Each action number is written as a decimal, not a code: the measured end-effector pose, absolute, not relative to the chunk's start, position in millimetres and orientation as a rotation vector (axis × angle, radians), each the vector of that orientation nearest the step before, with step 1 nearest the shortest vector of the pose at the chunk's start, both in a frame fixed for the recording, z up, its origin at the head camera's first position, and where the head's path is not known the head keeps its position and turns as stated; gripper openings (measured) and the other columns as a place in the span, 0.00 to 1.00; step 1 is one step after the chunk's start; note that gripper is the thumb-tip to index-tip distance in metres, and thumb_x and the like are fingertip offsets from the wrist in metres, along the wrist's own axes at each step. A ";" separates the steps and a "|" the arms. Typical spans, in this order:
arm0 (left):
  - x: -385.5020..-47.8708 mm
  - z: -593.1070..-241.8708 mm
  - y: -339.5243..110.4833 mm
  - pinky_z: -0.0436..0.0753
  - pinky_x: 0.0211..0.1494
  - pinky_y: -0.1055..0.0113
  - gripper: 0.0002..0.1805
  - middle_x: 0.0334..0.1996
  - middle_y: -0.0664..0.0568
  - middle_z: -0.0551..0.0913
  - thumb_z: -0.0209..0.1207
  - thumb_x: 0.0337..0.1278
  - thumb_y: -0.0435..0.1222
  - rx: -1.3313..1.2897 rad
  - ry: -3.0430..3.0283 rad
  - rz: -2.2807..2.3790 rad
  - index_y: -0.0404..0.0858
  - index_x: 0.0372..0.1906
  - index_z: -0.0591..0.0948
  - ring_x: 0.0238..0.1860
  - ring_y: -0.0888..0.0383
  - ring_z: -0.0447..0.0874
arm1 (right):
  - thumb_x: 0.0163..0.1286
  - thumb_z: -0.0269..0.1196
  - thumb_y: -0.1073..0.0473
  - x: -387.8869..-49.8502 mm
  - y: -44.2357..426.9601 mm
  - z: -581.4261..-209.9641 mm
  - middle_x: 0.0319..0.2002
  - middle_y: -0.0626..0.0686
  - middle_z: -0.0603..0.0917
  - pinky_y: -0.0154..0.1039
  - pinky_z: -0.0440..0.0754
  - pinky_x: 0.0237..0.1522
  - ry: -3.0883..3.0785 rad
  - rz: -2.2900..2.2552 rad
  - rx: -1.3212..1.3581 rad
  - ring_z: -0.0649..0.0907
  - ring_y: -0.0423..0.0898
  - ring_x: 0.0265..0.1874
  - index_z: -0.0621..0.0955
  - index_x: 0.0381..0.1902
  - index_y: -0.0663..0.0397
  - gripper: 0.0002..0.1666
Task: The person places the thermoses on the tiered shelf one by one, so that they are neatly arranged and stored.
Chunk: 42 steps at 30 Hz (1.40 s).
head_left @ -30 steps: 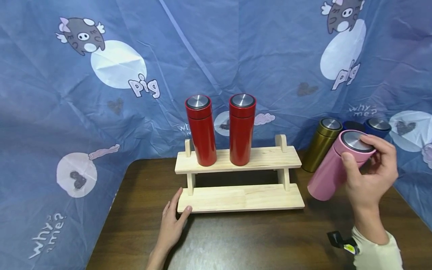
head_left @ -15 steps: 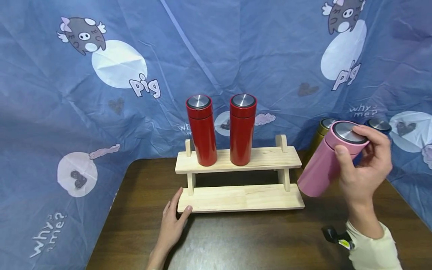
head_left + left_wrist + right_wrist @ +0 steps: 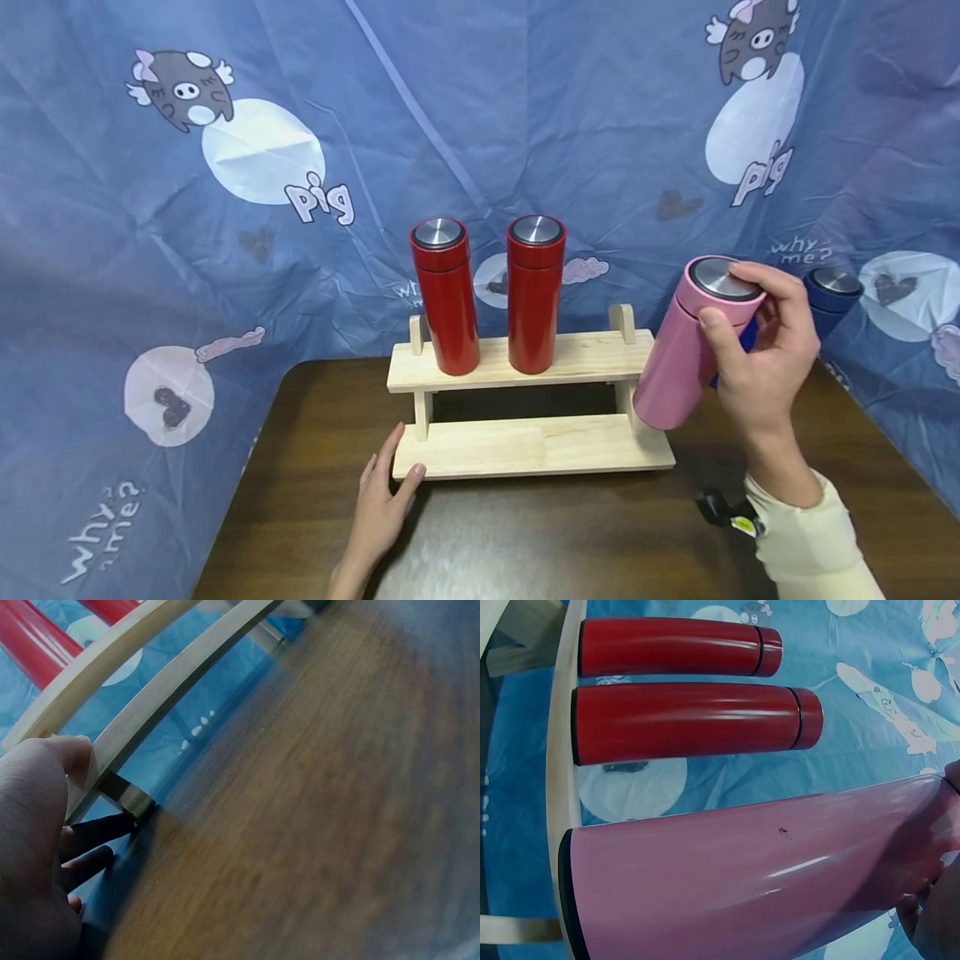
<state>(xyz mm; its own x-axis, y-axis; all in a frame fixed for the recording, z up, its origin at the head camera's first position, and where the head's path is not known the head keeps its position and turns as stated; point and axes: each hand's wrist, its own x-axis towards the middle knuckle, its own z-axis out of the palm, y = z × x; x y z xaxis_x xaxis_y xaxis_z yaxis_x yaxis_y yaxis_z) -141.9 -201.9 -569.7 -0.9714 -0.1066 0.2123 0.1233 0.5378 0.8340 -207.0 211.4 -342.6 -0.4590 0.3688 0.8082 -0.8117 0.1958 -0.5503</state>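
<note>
My right hand [image 3: 768, 358] grips a pink thermos [image 3: 678, 358] by its top, below the steel-faced lid. The thermos is tilted and held up in front of the right end of a two-tier wooden rack [image 3: 525, 447]. In the right wrist view its dark base overlaps the edge of a shelf board; whether they touch I cannot tell. Two red thermoses, a left one [image 3: 450, 308] and a right one [image 3: 536, 308], stand upright on the upper tier. My left hand [image 3: 378, 504] holds the left end of the lower tier, with the thumb at its front edge.
At the back right, a blue thermos [image 3: 828, 304] stands partly behind my right hand, with more blue showing beside the pink one. A brown wooden table [image 3: 555, 533] carries the rack. Blue printed cloth [image 3: 600, 125] hangs close behind.
My right hand has carried the pink thermos leftward from the other thermoses to the rack's right end, where it now hides the gold one. My left hand stays at the rack.
</note>
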 end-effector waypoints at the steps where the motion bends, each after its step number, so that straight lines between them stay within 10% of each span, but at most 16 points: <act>1: -142.0 -569.5 -202.1 0.49 0.86 0.28 0.38 0.84 0.41 0.70 0.65 0.81 0.44 -0.018 -2.536 -1.401 0.40 0.87 0.67 0.83 0.27 0.62 | 0.65 0.76 0.63 -209.2 210.6 -343.0 0.57 0.51 0.87 0.34 0.83 0.59 -1.474 1.474 0.450 0.86 0.49 0.54 0.82 0.61 0.79 0.31; 42: -143.0 -571.1 -202.0 0.49 0.87 0.29 0.38 0.84 0.42 0.70 0.65 0.81 0.44 -0.014 -2.540 -1.399 0.40 0.87 0.66 0.83 0.29 0.63 | 0.67 0.81 0.38 -282.0 170.4 -346.4 0.60 0.49 0.86 0.34 0.82 0.58 -1.513 1.592 0.539 0.84 0.47 0.53 0.82 0.66 0.71 0.47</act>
